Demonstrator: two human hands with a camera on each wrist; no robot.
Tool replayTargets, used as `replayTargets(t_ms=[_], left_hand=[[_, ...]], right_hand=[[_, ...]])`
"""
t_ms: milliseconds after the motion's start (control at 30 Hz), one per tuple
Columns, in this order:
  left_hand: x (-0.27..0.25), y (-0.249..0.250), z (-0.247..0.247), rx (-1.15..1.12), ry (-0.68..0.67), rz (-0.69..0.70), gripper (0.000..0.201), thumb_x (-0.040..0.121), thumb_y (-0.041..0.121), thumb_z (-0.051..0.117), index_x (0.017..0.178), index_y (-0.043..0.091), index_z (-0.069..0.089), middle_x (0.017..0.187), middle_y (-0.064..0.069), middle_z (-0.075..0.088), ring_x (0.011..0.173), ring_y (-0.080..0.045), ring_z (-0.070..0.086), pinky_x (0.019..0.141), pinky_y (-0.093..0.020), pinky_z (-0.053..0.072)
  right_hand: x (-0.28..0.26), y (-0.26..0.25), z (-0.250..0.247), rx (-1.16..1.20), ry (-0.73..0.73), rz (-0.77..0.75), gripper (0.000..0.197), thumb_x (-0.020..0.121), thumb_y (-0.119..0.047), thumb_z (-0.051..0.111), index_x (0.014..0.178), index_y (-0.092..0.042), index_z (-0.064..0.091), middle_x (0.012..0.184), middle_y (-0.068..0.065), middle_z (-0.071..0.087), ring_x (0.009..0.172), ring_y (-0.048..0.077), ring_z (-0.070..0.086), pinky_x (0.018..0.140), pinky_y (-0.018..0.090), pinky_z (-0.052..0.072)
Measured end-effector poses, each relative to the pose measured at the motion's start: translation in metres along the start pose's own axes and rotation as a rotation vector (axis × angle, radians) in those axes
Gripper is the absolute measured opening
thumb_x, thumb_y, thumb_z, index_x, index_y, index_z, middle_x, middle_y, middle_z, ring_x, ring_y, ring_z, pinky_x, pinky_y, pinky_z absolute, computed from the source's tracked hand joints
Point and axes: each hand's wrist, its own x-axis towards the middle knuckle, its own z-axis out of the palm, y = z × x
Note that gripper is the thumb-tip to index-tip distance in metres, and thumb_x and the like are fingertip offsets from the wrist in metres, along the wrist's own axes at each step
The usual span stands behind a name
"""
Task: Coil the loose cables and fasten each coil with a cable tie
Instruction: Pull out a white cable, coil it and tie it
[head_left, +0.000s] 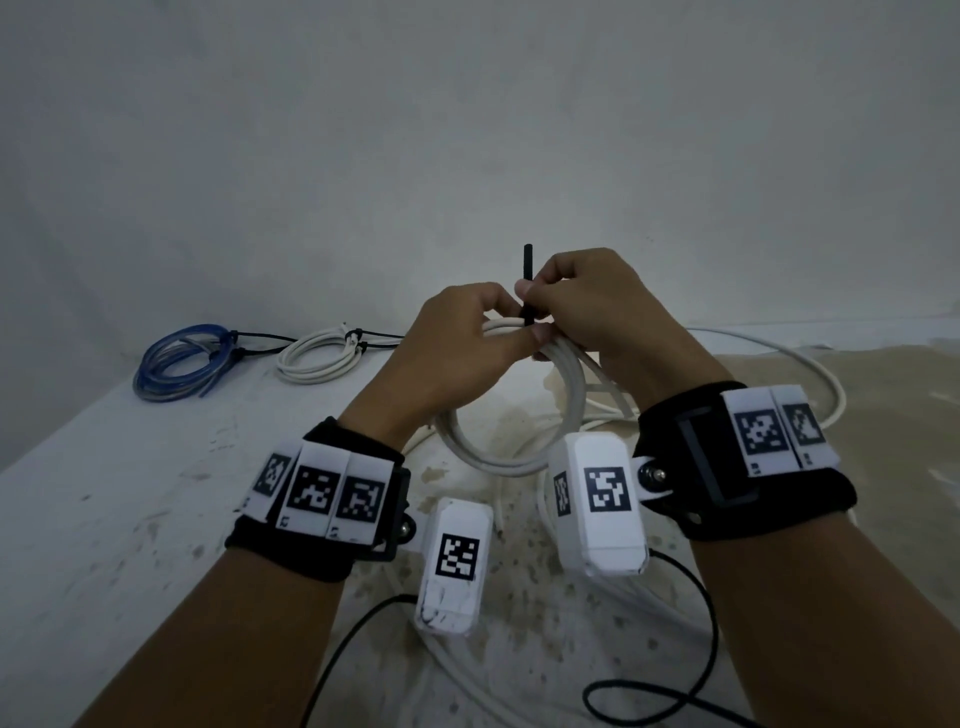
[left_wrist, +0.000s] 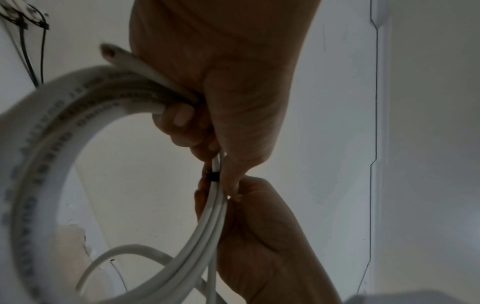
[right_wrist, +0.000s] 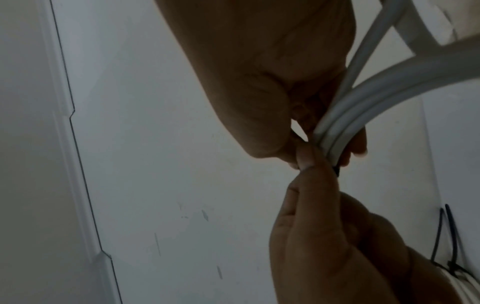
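Bare, makeshift work corner in an unfinished or utility room; exact kind of place cannot be told.

Plain grey-white wall (head_left: 467, 130), unpainted look, no fittings or decoration in the head view. A thin dark line with small jogs (left_wrist: 375, 102) runs along the wall in both wrist views. Table (head_left: 104, 519) is white, scuffed and speckled with dark marks, with a large tan stain (head_left: 857, 415) spreading over its right side. Only cabling lies on it: a tied blue coil (head_left: 182, 358) and a tied white coil (head_left: 319, 358) at the back edge, loose white cable (head_left: 810, 374) to the right. Light is dim and flat.
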Motion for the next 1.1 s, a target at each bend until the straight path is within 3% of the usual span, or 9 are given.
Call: replayTargets(t_ms=[100, 233, 333, 433, 533, 733, 867, 1000, 1100], left_hand=[[-0.001, 0.002, 0.0, -0.052, -0.019, 0.032, 0.014, 0.089, 0.037, 0.067, 0.092, 0.024, 0.072, 0.056, 0.02, 0.061, 0.046, 0.003, 0.05, 0.052, -0.019, 0.037], [0.0, 0.001, 0.006, -0.065, -0.029, 0.005, 0.016, 0.091, 0.031, 0.065, 0.093, 0.016, 0.068, 0.065, 0.009, 0.06, 0.047, 0.001, 0.047, 0.053, -0.024, 0.036], [0.001, 0.0, 0.008, -0.062, -0.032, -0.015, 0.018, 0.091, 0.034, 0.065, 0.09, 0.016, 0.062, 0.065, 0.005, 0.056, 0.039, 0.0, 0.043, 0.048, -0.025, 0.032], [0.0, 0.001, 0.008, -0.07, -0.013, -0.008, 0.02, 0.093, 0.037, 0.061, 0.09, 0.017, 0.062, 0.055, 0.01, 0.057, 0.038, 0.0, 0.045, 0.045, -0.02, 0.032], [0.0, 0.002, 0.009, -0.135, -0.009, -0.048, 0.026, 0.1, 0.036, 0.048, 0.09, 0.016, 0.061, 0.046, 0.016, 0.054, 0.037, 0.0, 0.043, 0.045, -0.022, 0.03], [0.0, -0.001, 0.006, -0.147, -0.05, -0.021, 0.026, 0.1, 0.034, 0.048, 0.087, 0.014, 0.058, 0.048, 0.011, 0.049, 0.039, -0.004, 0.037, 0.046, -0.025, 0.03], [-0.001, -0.001, 0.007, -0.137, -0.032, 0.006, 0.026, 0.099, 0.034, 0.05, 0.088, 0.012, 0.059, 0.049, 0.009, 0.05, 0.038, -0.003, 0.038, 0.047, -0.024, 0.03], [0.0, 0.001, 0.011, -0.167, 0.001, 0.009, 0.024, 0.094, 0.035, 0.059, 0.087, 0.012, 0.059, 0.047, 0.011, 0.05, 0.037, -0.004, 0.037, 0.044, -0.022, 0.028], [0.0, 0.003, 0.014, -0.196, 0.016, -0.006, 0.028, 0.096, 0.038, 0.056, 0.085, 0.013, 0.061, 0.045, 0.011, 0.049, 0.036, -0.004, 0.036, 0.043, -0.021, 0.027]], right_hand=[[-0.001, -0.002, -0.006, 0.04, -0.087, 0.041, 0.023, 0.094, -0.017, 0.064, 0.088, 0.005, 0.066, 0.079, 0.017, 0.07, 0.05, 0.023, 0.068, 0.049, 0.029, 0.056], [0.0, 0.0, -0.006, 0.029, -0.145, 0.039, 0.027, 0.096, -0.024, 0.062, 0.085, 0.0, 0.069, 0.083, 0.016, 0.071, 0.055, 0.021, 0.068, 0.055, 0.031, 0.059], [0.001, 0.001, -0.004, 0.01, -0.127, -0.004, 0.028, 0.097, -0.026, 0.06, 0.083, -0.002, 0.067, 0.082, 0.014, 0.071, 0.056, 0.022, 0.066, 0.056, 0.032, 0.059], [0.002, 0.002, -0.001, 0.015, -0.108, -0.01, 0.027, 0.097, -0.024, 0.06, 0.084, -0.001, 0.065, 0.073, 0.012, 0.069, 0.051, 0.017, 0.064, 0.056, 0.035, 0.06], [0.002, 0.002, -0.003, 0.059, -0.115, 0.019, 0.022, 0.097, -0.019, 0.06, 0.082, -0.003, 0.062, 0.069, 0.012, 0.068, 0.056, 0.02, 0.068, 0.056, 0.036, 0.06], [0.002, 0.0, 0.002, 0.059, -0.018, -0.017, 0.023, 0.094, -0.012, 0.061, 0.073, -0.003, 0.06, 0.074, 0.013, 0.066, 0.055, 0.022, 0.066, 0.052, 0.03, 0.057], [0.003, 0.0, 0.005, -0.004, 0.027, -0.054, 0.023, 0.093, -0.013, 0.063, 0.071, -0.005, 0.063, 0.073, 0.012, 0.067, 0.062, 0.026, 0.068, 0.06, 0.034, 0.059], [0.002, -0.002, 0.001, 0.049, 0.039, -0.039, 0.02, 0.093, -0.011, 0.061, 0.079, 0.002, 0.064, 0.064, 0.01, 0.063, 0.043, 0.007, 0.06, 0.046, 0.02, 0.05], [0.001, -0.002, -0.001, 0.114, 0.009, -0.03, 0.021, 0.094, -0.011, 0.061, 0.078, 0.001, 0.062, 0.07, 0.012, 0.064, 0.047, 0.012, 0.062, 0.049, 0.023, 0.053]])
